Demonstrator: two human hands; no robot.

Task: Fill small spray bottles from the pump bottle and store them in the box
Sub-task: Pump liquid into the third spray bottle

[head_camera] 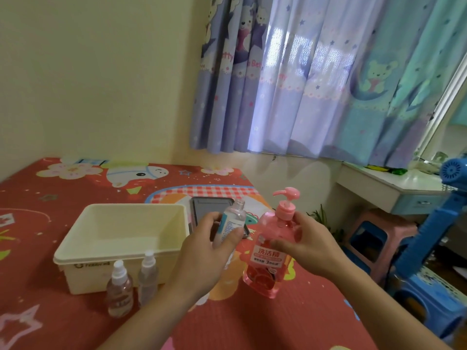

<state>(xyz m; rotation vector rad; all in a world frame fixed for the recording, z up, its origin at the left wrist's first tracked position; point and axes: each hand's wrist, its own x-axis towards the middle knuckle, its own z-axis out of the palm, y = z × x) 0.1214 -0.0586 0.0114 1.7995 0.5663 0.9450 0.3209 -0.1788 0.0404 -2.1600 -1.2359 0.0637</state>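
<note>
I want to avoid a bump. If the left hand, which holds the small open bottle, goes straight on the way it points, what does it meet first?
Most likely the dark tablet-like thing lying flat just beyond the left hand and its small open bottle. The cream box stays to the hand's left, the pump bottle to its right. Depth is hard to judge.

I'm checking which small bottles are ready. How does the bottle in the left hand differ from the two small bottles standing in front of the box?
The held bottle has an open neck with no spray top; the two standing bottles wear white spray tops. It is gripped, tilted, in the left hand above the mat; they stand upright on the mat against the box. It carries a white label. All are small and clear.
</note>
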